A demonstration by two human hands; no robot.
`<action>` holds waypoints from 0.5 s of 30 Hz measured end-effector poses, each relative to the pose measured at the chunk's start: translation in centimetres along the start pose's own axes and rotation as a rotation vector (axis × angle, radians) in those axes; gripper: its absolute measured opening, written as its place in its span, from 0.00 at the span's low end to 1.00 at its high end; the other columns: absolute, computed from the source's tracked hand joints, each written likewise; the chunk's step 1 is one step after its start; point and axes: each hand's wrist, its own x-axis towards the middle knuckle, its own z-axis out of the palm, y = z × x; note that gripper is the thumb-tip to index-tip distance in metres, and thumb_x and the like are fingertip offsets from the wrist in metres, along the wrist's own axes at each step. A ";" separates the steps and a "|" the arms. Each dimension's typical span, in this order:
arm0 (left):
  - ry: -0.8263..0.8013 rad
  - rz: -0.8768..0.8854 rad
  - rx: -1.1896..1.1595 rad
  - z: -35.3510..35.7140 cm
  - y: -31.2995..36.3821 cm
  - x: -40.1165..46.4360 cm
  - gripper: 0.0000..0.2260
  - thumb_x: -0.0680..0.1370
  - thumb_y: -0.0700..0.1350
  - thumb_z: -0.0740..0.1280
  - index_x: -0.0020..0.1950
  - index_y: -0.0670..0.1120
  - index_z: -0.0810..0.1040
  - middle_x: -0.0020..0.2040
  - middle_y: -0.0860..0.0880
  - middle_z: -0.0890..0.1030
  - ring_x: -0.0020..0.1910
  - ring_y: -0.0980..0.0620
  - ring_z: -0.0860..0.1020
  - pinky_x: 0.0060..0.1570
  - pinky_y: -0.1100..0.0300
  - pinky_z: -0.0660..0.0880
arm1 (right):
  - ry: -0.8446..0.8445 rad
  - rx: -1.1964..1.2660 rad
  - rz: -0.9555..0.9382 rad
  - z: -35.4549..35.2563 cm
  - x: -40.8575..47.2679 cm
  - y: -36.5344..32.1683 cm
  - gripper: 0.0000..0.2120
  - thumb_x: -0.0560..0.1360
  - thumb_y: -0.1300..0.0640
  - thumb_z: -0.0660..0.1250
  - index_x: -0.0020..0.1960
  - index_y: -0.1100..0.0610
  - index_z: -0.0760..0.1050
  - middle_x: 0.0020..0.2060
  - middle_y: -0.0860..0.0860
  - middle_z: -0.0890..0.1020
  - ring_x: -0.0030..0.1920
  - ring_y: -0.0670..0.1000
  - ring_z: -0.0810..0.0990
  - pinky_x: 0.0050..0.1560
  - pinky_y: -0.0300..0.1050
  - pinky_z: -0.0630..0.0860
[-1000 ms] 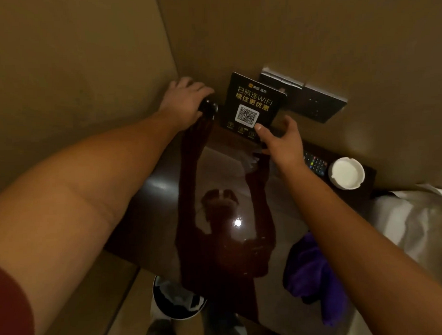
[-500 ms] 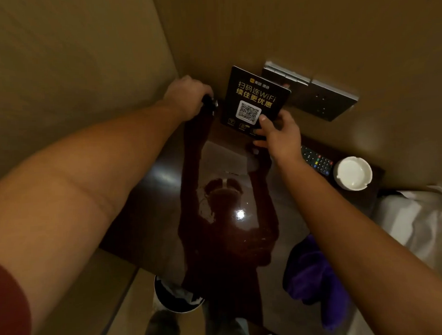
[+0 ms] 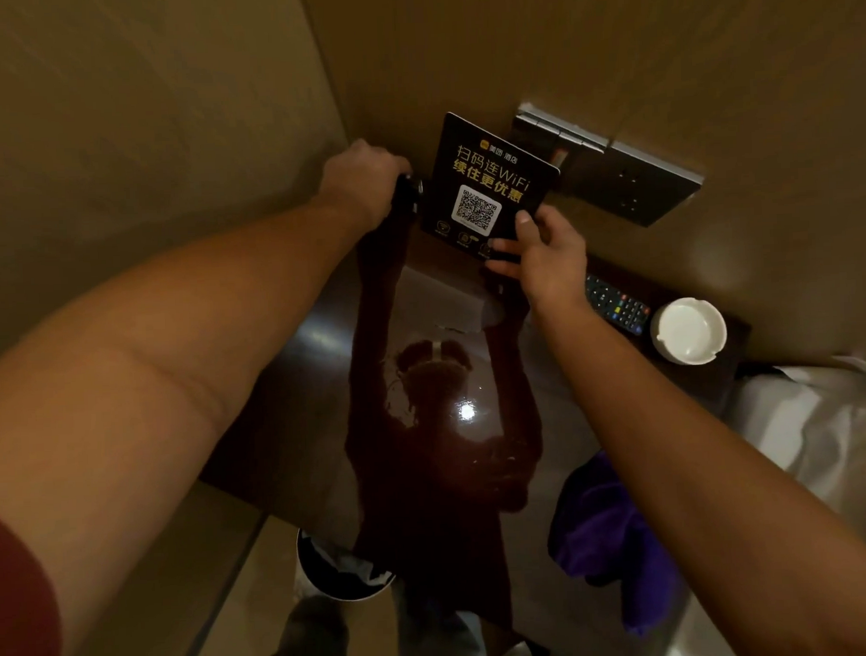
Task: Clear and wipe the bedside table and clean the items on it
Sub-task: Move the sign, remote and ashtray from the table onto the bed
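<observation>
A dark glossy bedside table [image 3: 296, 411] fills the middle of the view and mirrors my arms. At its back stands a black sign [image 3: 484, 178] with a QR code and yellow lettering. My right hand [image 3: 541, 255] pinches the sign's lower right corner, thumb on its face. My left hand [image 3: 362, 178] curls round a small dark object [image 3: 409, 193] in the back left corner, mostly hidden by my fingers. A remote control [image 3: 617, 306] and a white ashtray [image 3: 689, 331] lie at the back right. A purple cloth [image 3: 610, 532] sits on the table's near right edge.
Brown walls close in the corner on the left and behind. Metal switch panels [image 3: 627, 178] are mounted on the back wall behind the sign. White bedding [image 3: 817, 432] lies to the right. A bin [image 3: 336, 566] stands on the floor by the table's front edge.
My right hand reached forward and took hold of the sign's lower corner. My left hand closed over the dark object in the corner.
</observation>
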 end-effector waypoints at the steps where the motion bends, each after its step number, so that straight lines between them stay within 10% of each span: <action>1: 0.011 -0.014 0.001 0.1 0.1 -0.2 0.22 0.80 0.36 0.65 0.73 0.50 0.73 0.64 0.40 0.78 0.65 0.37 0.73 0.58 0.44 0.75 | -0.005 0.001 -0.006 0.0 -0.2 0.0 0.08 0.86 0.58 0.59 0.56 0.48 0.75 0.51 0.47 0.82 0.49 0.49 0.86 0.43 0.44 0.85; 15: 0.183 -0.010 -0.205 -1.1 -2.1 -6.3 0.19 0.82 0.43 0.65 0.73 0.52 0.74 0.64 0.42 0.79 0.64 0.38 0.73 0.59 0.45 0.74 | -0.052 0.045 -0.086 -0.1 -3.8 -2.2 0.10 0.86 0.60 0.59 0.65 0.57 0.75 0.53 0.50 0.84 0.50 0.49 0.88 0.51 0.45 0.85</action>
